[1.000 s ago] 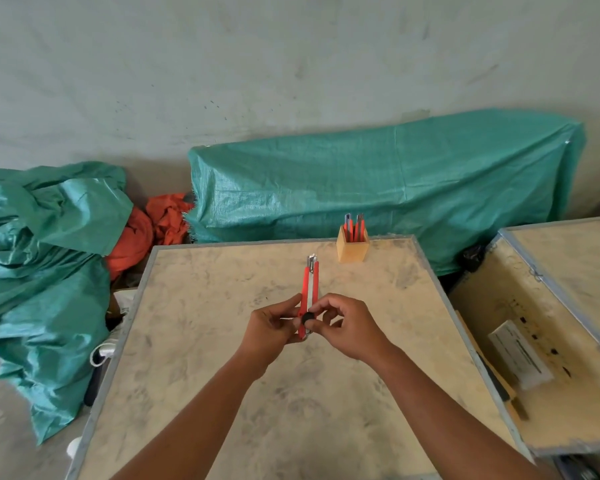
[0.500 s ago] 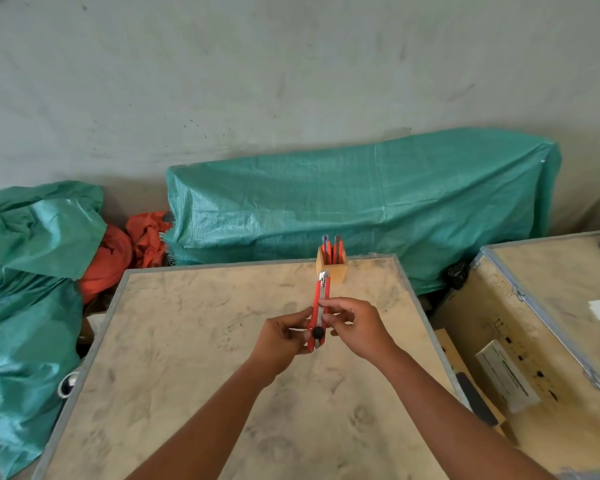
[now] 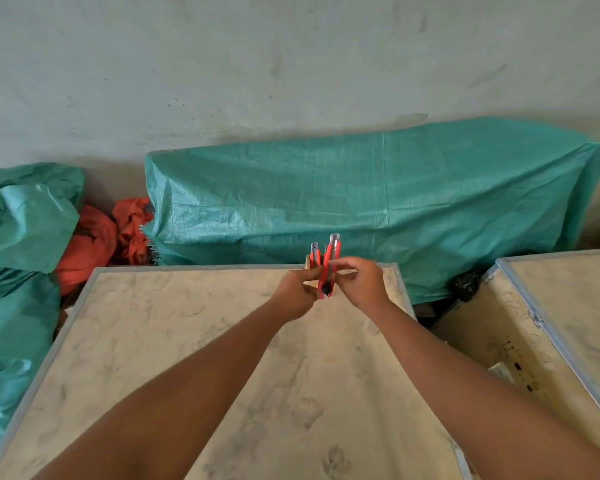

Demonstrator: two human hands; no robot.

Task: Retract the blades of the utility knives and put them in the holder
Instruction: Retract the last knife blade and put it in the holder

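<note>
I hold a red utility knife upright between both hands, at arm's length over the far edge of the table. My left hand grips its lower end and my right hand pinches its middle. Its metal tip points up; I cannot tell whether any blade sticks out. Right behind the knife stands the small wooden holder, mostly hidden by my hands. Another red knife stands in the holder.
The plywood table has a metal rim. A teal tarp-covered bundle lies behind it along the wall. More teal tarp and orange cloth sit at left. A second wooden crate stands to the right.
Both hands have carried the knife away from me, from the table's middle to right in front of the holder. The camera view shifted with them.
</note>
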